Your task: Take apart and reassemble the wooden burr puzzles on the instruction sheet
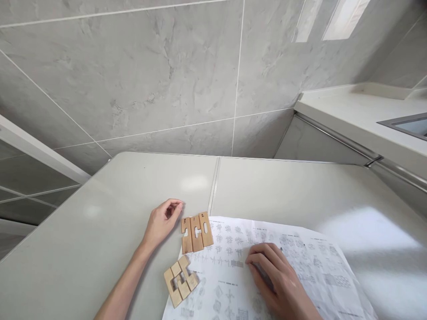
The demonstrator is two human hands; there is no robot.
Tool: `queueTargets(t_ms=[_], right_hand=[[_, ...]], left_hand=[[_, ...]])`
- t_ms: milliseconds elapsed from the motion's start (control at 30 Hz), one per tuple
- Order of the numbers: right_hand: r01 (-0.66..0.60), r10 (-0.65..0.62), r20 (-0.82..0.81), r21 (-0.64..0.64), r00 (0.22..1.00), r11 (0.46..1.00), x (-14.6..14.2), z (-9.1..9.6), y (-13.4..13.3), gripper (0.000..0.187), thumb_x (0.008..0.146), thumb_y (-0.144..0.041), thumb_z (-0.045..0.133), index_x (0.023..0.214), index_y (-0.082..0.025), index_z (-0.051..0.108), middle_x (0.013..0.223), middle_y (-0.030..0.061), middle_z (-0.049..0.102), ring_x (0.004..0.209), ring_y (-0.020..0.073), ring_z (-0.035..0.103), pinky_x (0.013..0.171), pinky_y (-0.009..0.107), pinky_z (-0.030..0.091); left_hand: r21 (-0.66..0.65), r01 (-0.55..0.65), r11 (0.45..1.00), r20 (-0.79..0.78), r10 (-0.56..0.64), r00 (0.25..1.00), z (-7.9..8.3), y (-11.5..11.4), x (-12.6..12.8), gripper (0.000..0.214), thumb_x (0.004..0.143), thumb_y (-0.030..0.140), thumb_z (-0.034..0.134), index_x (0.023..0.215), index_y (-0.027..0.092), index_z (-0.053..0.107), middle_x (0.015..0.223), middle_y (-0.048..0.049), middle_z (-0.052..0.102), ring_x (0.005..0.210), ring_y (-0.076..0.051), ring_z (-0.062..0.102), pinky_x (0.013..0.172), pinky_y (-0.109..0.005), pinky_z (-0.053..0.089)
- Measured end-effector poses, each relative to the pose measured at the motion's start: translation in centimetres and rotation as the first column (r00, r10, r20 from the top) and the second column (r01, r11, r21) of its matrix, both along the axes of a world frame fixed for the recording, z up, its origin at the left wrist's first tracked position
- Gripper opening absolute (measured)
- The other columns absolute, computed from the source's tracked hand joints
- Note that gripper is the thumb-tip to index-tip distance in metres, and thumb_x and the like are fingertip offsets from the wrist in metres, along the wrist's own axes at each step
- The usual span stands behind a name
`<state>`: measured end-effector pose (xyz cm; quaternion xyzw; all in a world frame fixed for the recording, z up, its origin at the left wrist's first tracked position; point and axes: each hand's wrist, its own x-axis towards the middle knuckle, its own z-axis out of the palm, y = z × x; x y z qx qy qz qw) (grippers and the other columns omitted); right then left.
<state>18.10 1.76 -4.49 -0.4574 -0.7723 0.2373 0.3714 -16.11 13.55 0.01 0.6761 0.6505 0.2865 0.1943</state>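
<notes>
My left hand rests on the table left of three flat wooden puzzle pieces. Its fingers are curled, thumb tip against the index finger, with nothing visible between them. The three pieces lie side by side, marked 3, 1 and 2, with notches and a slot cut in them. Just below is a group of paler notched wooden pieces, laid close together. Both groups lie partly over the left edge of a large printed sheet of puzzle diagrams. My right hand lies on this sheet, fingers loosely bent and apart, holding nothing visible.
A pale table with a seam down its middle carries everything. Behind it rises a grey tiled wall. To the right stands a white counter with a metal-edged opening. A white frame is at the left.
</notes>
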Motion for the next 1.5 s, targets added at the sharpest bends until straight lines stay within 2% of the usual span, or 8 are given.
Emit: queueTargets(t_ms=[333, 467, 567, 667, 867, 1067, 1200, 1500], right_hand=[[0.028, -0.028, 0.015, -0.013, 1.0, 1.0, -0.1, 0.5, -0.1, 0.019, 0.111, -0.015, 0.051, 0.105, -0.028, 0.064, 0.106, 0.0077, 0.071, 0.096, 0.0278, 0.071, 0.077, 0.041, 0.062], [0.006, -0.006, 0.022, 0.003, 1.0, 1.0, -0.1, 0.5, 0.1, 0.017, 0.11, -0.016, 0.054, 0.106, -0.028, 0.064, 0.106, 0.0077, 0.072, 0.095, 0.0275, 0.071, 0.076, 0.04, 0.063], [0.018, -0.018, 0.014, 0.017, 1.0, 1.0, -0.2, 0.1, 0.1, 0.017, 0.111, -0.016, 0.052, 0.106, -0.028, 0.063, 0.106, 0.0074, 0.071, 0.096, 0.0271, 0.07, 0.078, 0.041, 0.062], [0.021, -0.021, 0.014, 0.033, 1.0, 0.999, -0.4, -0.2, 0.1, 0.017, 0.111, -0.016, 0.052, 0.104, -0.027, 0.063, 0.104, 0.0073, 0.071, 0.095, 0.027, 0.07, 0.078, 0.04, 0.062], [0.024, -0.024, -0.011, 0.018, 1.0, 1.0, -0.5, -0.6, 0.0, 0.02, 0.11, -0.015, 0.05, 0.104, -0.028, 0.063, 0.104, 0.0076, 0.071, 0.093, 0.0279, 0.071, 0.076, 0.042, 0.062], [0.028, -0.028, -0.02, 0.041, 0.999, 0.999, -0.6, -0.7, 0.1, 0.021, 0.111, -0.016, 0.049, 0.104, -0.028, 0.064, 0.102, 0.0078, 0.072, 0.092, 0.0281, 0.071, 0.077, 0.043, 0.063], [0.022, -0.021, -0.026, 0.03, 0.999, 0.999, -0.6, -0.6, 0.1, 0.021, 0.111, -0.015, 0.049, 0.104, -0.028, 0.063, 0.104, 0.0076, 0.071, 0.094, 0.0277, 0.07, 0.077, 0.043, 0.063], [0.039, -0.039, -0.079, -0.001, 0.996, 0.999, -0.5, -0.3, -0.1, 0.019, 0.111, -0.015, 0.048, 0.11, -0.029, 0.061, 0.109, 0.0077, 0.069, 0.1, 0.0278, 0.07, 0.082, 0.044, 0.063]], left_hand=[[0.005, 0.031, 1.0, -0.018, -0.031, 0.999, -0.1, -0.2, 0.2, 0.033, 0.107, 0.049, 0.055, 0.104, 0.024, 0.076, 0.096, -0.0045, 0.081, 0.081, -0.023, 0.07, 0.08, -0.033, 0.056], [0.006, 0.114, 0.993, -0.031, -0.114, 0.993, 0.3, -1.1, 1.2, 0.03, 0.106, 0.05, 0.059, 0.114, 0.027, 0.076, 0.126, -0.0076, 0.079, 0.12, -0.029, 0.071, 0.107, -0.042, 0.057], [-0.057, 0.202, 0.978, -0.066, -0.205, 0.977, 1.3, -2.6, 2.0, 0.038, 0.099, 0.054, 0.072, 0.132, 0.034, 0.074, 0.157, -0.006, 0.064, 0.15, -0.034, 0.054, 0.122, -0.051, 0.05], [-0.223, 0.221, 0.949, -0.158, -0.259, 0.953, 2.5, -4.5, 2.7, 0.064, 0.102, 0.06, 0.069, 0.16, 0.041, 0.054, 0.181, -0.0054, 0.034, 0.168, -0.042, 0.028, 0.123, -0.061, 0.048], [-0.319, 0.113, 0.941, -0.269, -0.205, 0.941, 3.0, -8.2, 4.5, 0.075, 0.107, 0.059, 0.06, 0.174, 0.046, 0.028, 0.187, -0.0055, 0.012, 0.168, -0.052, 0.011, 0.111, -0.071, 0.056], [-0.263, 0.103, 0.959, -0.379, -0.2, 0.903, 0.9, -10.5, 6.0, 0.073, 0.106, 0.056, 0.062, 0.173, 0.046, 0.033, 0.185, -0.0059, 0.013, 0.161, -0.061, 0.023, 0.111, -0.083, 0.048], [-0.237, 0.138, 0.962, -0.387, -0.224, 0.894, 0.5, -10.7, 6.7, 0.081, 0.105, 0.054, 0.065, 0.175, 0.041, 0.028, 0.183, -0.0061, 0.023, 0.165, -0.054, 0.018, 0.12, -0.08, 0.044], [-0.21, 0.383, 0.899, -0.354, -0.435, 0.828, 2.0, -10.7, 10.0, 0.092, 0.102, 0.032, 0.075, 0.176, 0.046, 0.021, 0.185, 0.0005, 0.017, 0.167, -0.046, 0.018, 0.12, -0.068, 0.053]])
